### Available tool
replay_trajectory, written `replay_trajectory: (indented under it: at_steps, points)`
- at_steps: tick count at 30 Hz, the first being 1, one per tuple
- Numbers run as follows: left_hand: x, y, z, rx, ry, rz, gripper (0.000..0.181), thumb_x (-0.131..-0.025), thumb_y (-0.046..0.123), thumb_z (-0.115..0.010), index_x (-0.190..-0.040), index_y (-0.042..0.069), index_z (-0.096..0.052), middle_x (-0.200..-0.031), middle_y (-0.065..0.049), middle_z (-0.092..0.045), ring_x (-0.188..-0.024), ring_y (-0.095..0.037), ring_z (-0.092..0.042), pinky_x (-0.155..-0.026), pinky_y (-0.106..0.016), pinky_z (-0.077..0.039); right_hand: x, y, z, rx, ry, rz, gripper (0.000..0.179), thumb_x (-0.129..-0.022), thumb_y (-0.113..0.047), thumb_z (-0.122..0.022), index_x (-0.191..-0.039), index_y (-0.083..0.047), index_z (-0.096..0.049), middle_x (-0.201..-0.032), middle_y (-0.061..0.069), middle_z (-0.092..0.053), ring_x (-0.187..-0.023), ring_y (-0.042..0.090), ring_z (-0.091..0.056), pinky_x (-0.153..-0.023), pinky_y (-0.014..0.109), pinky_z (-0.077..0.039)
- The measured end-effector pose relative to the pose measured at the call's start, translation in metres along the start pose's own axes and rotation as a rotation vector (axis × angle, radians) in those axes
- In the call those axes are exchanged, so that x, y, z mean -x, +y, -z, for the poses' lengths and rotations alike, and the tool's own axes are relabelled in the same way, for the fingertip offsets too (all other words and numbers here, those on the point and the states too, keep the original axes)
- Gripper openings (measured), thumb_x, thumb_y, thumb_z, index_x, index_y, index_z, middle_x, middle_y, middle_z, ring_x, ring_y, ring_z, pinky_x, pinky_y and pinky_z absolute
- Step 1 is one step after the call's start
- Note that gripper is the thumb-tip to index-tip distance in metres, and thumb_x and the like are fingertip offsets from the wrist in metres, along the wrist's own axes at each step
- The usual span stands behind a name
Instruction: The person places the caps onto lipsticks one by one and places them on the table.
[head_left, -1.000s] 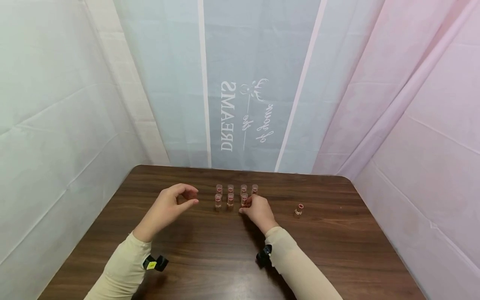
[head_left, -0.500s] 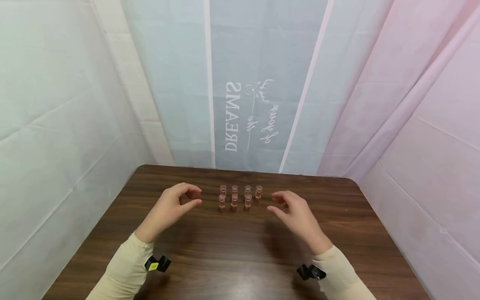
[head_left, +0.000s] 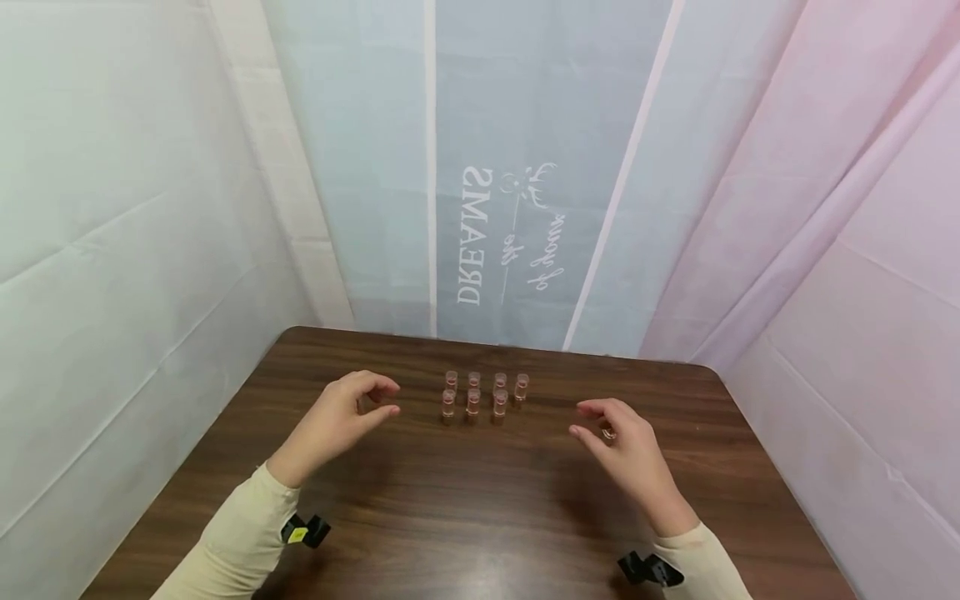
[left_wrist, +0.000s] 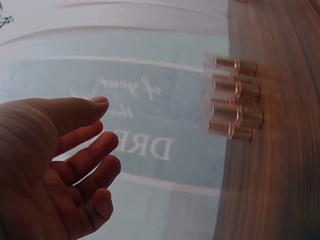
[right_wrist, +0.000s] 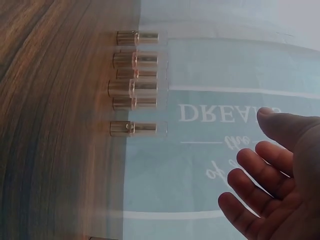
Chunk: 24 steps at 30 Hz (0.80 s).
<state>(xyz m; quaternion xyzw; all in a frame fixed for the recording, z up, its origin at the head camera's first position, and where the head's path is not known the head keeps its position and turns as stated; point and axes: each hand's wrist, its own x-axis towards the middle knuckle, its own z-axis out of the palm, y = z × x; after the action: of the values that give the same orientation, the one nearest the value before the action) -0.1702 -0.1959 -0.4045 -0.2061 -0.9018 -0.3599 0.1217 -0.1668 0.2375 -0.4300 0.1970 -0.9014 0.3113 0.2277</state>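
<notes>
Lipstick tubes with gold bodies and clear caps (head_left: pixel 473 404) stand upright in two rows mid-table, several at the back and three in front. Sideways in the left wrist view, the tubes (left_wrist: pixel 237 117) look blurred. My left hand (head_left: pixel 337 421) hovers left of the rows, fingers loosely curved, holding nothing. Off to the right is my right hand (head_left: pixel 626 446), its thumb and fingers apart. The right wrist view shows that hand (right_wrist: pixel 275 185) without anything in it, apart from the tubes (right_wrist: pixel 132 87). A lone small tube (head_left: pixel 608 433) is mostly hidden behind the right hand.
A dark wood-grain table (head_left: pixel 465 500) lies under both hands. Behind it hangs a pale blue cloth (head_left: pixel 375 208) with mirrored lettering, and white sheets (head_left: pixel 135 292) enclose the sides. Black wrist cameras (head_left: pixel 306 530) are strapped over the sleeves.
My right hand has left the right end of the tube rows and moved right, in front of the lone tube. My left hand has barely moved. The head view has shifted slightly.
</notes>
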Motion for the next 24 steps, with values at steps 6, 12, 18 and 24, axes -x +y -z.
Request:
replay_trajectory:
  at_steps: [6,12,18,24]
  points:
    - [-0.005,-0.027,0.011,-0.038,-0.012,0.067,0.025,-0.093,0.023,-0.078,-0.116,0.015,-0.071,-0.108,-0.002,-0.069,-0.09,-0.016,-0.066,-0.077,-0.037,-0.057,-0.002,0.005,0.0,-0.037,0.036,0.023,0.034,-0.082,-0.012,-0.088,-0.112,-0.015,-0.073,-0.104,0.001,-0.071,-0.083,0.006,-0.062,-0.07,0.016,-0.05]
    - [-0.008,-0.07,0.013,-0.148,-0.035,0.181,0.035,-0.094,0.032,-0.077,-0.121,0.009,-0.069,-0.114,-0.009,-0.071,-0.101,-0.025,-0.068,-0.085,-0.047,-0.055,-0.003,0.01,0.001,-0.051,0.055,0.029,0.033,-0.082,-0.01,-0.088,-0.111,-0.015,-0.073,-0.104,0.0,-0.071,-0.08,0.008,-0.062,-0.066,0.021,-0.051]
    - [-0.006,-0.099,0.003,-0.144,-0.099,0.296,0.043,-0.095,0.032,-0.076,-0.125,0.003,-0.066,-0.116,-0.014,-0.071,-0.104,-0.03,-0.067,-0.085,-0.049,-0.055,-0.002,0.015,0.003,-0.048,0.062,0.011,0.032,-0.083,-0.011,-0.087,-0.112,-0.014,-0.073,-0.104,0.0,-0.07,-0.079,0.008,-0.061,-0.064,0.018,-0.049]
    - [-0.007,-0.11,-0.009,-0.119,-0.125,0.346,0.038,-0.093,0.03,-0.078,-0.12,0.005,-0.067,-0.112,-0.009,-0.072,-0.101,-0.026,-0.068,-0.082,-0.047,-0.056,0.001,0.019,0.004,-0.04,0.067,-0.009,0.031,-0.084,-0.012,-0.086,-0.112,-0.014,-0.072,-0.106,0.0,-0.07,-0.085,0.008,-0.06,-0.068,0.016,-0.048]
